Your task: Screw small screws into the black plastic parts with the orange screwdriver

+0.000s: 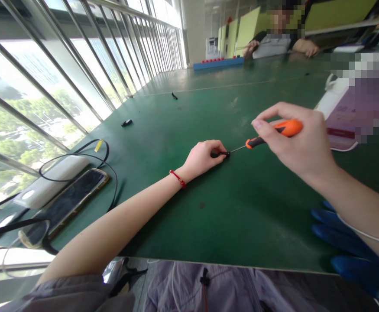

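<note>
Screwdriver (292, 127), one: orange-and-black handle, thin shaft; probably light and rigid, best gripped at the bulbous handle, where my right hand (308, 141) is wrapped.
Black piece (227, 154), one, small: just at the screwdriver's tip, seating unclear to me; probably light, hard, apt to slip; best taken by the end away from the screwdriver, where my left hand (202, 157) pinches it between thumb and fingers.
</note>
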{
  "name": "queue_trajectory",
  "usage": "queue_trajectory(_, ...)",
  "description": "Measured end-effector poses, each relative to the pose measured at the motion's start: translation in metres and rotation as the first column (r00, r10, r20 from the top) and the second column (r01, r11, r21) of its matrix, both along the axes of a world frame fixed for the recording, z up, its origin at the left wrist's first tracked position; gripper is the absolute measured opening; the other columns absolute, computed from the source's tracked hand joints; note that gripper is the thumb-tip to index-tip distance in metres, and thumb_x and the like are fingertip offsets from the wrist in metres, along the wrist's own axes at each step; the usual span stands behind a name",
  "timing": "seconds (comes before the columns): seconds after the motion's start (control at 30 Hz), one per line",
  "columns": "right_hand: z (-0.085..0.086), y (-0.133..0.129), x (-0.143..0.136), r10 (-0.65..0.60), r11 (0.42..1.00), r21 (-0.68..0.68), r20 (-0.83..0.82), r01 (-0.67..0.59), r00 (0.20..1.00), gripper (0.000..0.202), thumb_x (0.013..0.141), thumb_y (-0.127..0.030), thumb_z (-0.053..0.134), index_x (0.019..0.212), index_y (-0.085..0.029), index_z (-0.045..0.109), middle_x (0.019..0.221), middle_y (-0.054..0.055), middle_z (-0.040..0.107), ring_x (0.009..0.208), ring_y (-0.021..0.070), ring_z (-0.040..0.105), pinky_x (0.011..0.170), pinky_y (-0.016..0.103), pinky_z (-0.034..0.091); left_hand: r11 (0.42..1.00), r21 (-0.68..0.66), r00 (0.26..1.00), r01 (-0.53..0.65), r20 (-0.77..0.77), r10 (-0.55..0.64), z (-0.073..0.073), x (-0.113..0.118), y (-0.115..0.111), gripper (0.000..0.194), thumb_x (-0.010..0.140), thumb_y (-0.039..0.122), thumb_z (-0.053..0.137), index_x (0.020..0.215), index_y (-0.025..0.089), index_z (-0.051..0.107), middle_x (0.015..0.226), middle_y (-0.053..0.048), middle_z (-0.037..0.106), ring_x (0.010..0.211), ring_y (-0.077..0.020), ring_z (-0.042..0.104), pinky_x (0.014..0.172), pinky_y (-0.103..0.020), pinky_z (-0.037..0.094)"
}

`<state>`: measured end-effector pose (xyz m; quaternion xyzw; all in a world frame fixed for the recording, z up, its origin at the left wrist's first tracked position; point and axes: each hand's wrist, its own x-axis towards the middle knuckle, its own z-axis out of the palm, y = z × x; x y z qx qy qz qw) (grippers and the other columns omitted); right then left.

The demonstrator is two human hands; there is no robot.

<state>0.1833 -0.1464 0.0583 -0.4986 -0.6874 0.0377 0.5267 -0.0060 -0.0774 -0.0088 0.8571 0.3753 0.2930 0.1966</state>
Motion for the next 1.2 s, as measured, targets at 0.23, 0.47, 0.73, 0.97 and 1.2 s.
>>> queue_trajectory(0.23, -0.0038, 0.0031, 0.0015, 0.128, 0.985, 0.111, 0.011, -0.128, 0.992, 0.044, 0.067, -0.016, 0.067, 0.108, -0.022, 0.054, 0.072, -0.001, 0.056, 0.06, 0.0133, 0.05, 0.061, 0.03, 0.042, 1.0, -0.01, 1.0, -0.008, 0.001, 0.008, -0.0003, 0.0001, -0.0001, 0.012, 0.079, 0.023, 0.061, 0.085, 0.017, 0.07, 0.09, -0.003, 0.072, 0.082, -0.015, 0.065, 0.075, -0.025, 0.052)
queue_trajectory(0.47, -0.0001, 0.0004, -0.0001, -0.021, 0.999, -0.024, 0.058, 0.022, 0.998, 0.017, 0.075, -0.038, 0.064, 0.071, -0.022, 0.062, 0.056, -0.001, 0.053, 0.049, 0.0109, 0.044, 0.054, 0.031, 0.035, 1.0, -0.006, 1.0, 0.001, 0.0, -0.001, 0.0004, -0.0003, -0.0004, 0.012, 0.079, 0.024, 0.061, 0.084, 0.016, 0.07, 0.089, -0.004, 0.071, 0.082, -0.0152, 0.064, 0.075, -0.025, 0.052)
queue_trajectory(0.73, -0.0035, 0.0049, 0.0034, 0.101, 0.991, 0.092, 0.005, -0.101, 0.995, 0.05, 0.064, -0.016, 0.069, 0.111, -0.02, 0.053, 0.074, -0.001, 0.058, 0.063, 0.0144, 0.053, 0.068, 0.033, 0.045, 1.0, -0.009, 1.0, -0.005, -0.001, 0.005, -0.0007, -0.0004, 0.0003, 0.013, 0.079, 0.024, 0.061, 0.086, 0.017, 0.07, 0.09, -0.003, 0.072, 0.083, -0.0153, 0.065, 0.077, -0.025, 0.052)
queue_trajectory(0.97, 0.0004, -0.0004, -0.0016, -0.024, 0.999, -0.037, 0.019, 0.025, 1.0, 0.015, 0.075, -0.036, 0.065, 0.076, -0.021, 0.062, 0.06, -0.001, 0.054, 0.053, 0.0119, 0.048, 0.056, 0.031, 0.037, 1.0, -0.002, 1.0, 0.003, 0.001, -0.003, 0.0001, -0.0001, -0.0001, 0.012, 0.08, 0.024, 0.061, 0.085, 0.017, 0.07, 0.089, -0.003, 0.072, 0.083, -0.0152, 0.065, 0.076, -0.025, 0.052)
queue_trajectory(1.2, -0.003, 0.0032, 0.0019, 0.079, 0.992, 0.096, 0.029, -0.081, 0.996, 0.042, 0.067, -0.022, 0.068, 0.108, -0.022, 0.054, 0.069, -0.001, 0.055, 0.059, 0.015, 0.05, 0.065, 0.035, 0.043, 1.0, -0.01, 1.0, -0.004, 0.0, 0.004, 0.0002, -0.0001, -0.0007, 0.012, 0.079, 0.023, 0.061, 0.085, 0.017, 0.07, 0.09, -0.003, 0.072, 0.083, -0.015, 0.065, 0.076, -0.025, 0.052)
